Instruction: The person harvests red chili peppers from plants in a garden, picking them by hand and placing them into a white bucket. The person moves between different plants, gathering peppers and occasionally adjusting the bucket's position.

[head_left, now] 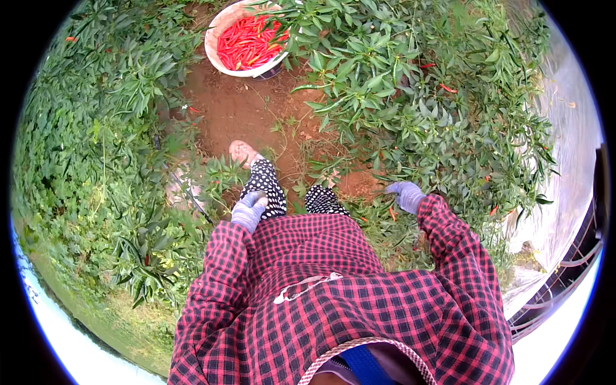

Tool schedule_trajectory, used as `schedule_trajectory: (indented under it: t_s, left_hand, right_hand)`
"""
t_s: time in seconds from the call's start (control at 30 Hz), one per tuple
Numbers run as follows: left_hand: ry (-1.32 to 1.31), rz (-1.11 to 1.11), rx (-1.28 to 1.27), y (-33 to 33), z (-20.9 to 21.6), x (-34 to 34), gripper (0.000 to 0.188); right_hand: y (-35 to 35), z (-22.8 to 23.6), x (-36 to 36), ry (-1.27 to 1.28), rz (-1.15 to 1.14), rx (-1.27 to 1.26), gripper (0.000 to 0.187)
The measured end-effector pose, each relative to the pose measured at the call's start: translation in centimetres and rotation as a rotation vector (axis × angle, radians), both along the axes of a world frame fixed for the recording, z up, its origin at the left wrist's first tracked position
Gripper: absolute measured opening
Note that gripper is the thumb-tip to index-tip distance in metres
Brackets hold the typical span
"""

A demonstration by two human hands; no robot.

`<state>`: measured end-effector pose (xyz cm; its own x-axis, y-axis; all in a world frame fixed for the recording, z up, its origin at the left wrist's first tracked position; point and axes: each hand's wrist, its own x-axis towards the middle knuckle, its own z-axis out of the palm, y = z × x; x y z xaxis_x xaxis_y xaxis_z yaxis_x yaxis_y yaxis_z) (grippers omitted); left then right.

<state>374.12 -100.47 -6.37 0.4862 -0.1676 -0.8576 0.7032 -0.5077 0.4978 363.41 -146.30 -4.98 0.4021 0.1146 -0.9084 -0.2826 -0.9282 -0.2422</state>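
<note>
My left hand [249,210], in a pale grey-violet knit glove, hangs in front of my left thigh with its fingers curled in. Whatever it may hold is hidden. On the other side, my right hand [407,196], gloved alike, is stretched out low beside the pepper plants [443,151]. Its fingers point left, extended near some green leaves, and nothing shows in them. Just below that hand hangs a red chili pepper [392,213]. Further ahead, a white bucket [212,48] stands on the soil, with many red chilies [247,42] in it.
Dense green plants [90,128] line the left side. Bare reddish soil [231,112] runs between the rows up to the bucket. A dark hose or stake [186,183] lies among leaves at left. Whitish plastic sheeting [568,122] borders the right row.
</note>
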Motion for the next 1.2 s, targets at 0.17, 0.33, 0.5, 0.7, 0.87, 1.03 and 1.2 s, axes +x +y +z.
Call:
schedule_trajectory:
  t_s: [0.17, 0.33, 0.5, 0.7, 0.87, 1.03, 1.2]
  left_hand:
    - [-0.124, -0.002, 0.12, 3.1, 4.3, -0.2, 0.028]
    - [-0.235, 0.249, 0.107, 6.8, 13.3, 1.3, 0.027]
    - [-0.492, 0.42, 0.02, 10.6, 16.7, 5.7, 0.033]
    - [-0.842, 0.419, 0.425, 18.1, 20.5, 8.9, 0.031]
    - [-0.918, 1.163, 0.086, 20.9, 29.9, 10.5, 0.018]
    - [-1.158, 1.536, 0.356, 31.4, 32.4, 14.1, 0.02]
    - [-0.068, 0.428, 1.299, 41.8, 23.7, 14.7, 0.064]
  right_hand:
    - [0.7, -0.1, 0.9, -0.503, 0.051, -0.135, 0.025]
    - [8.7, 2.3, 10.4, -0.451, -0.591, 0.057, 0.018]
    - [24.2, 9.1, 25.9, 0.188, -1.11, 0.56, 0.013]
    - [28.1, 6.2, 39.6, -0.175, -1.412, 0.337, 0.024]
    - [29.8, 6.9, 42.0, -0.123, -0.765, 0.403, 0.027]
    - [32.4, 6.6, 44.9, 0.076, -0.032, 0.353, 0.024]
    - [44.1, 13.6, 46.2, -0.07, 0.682, 0.458, 0.028]
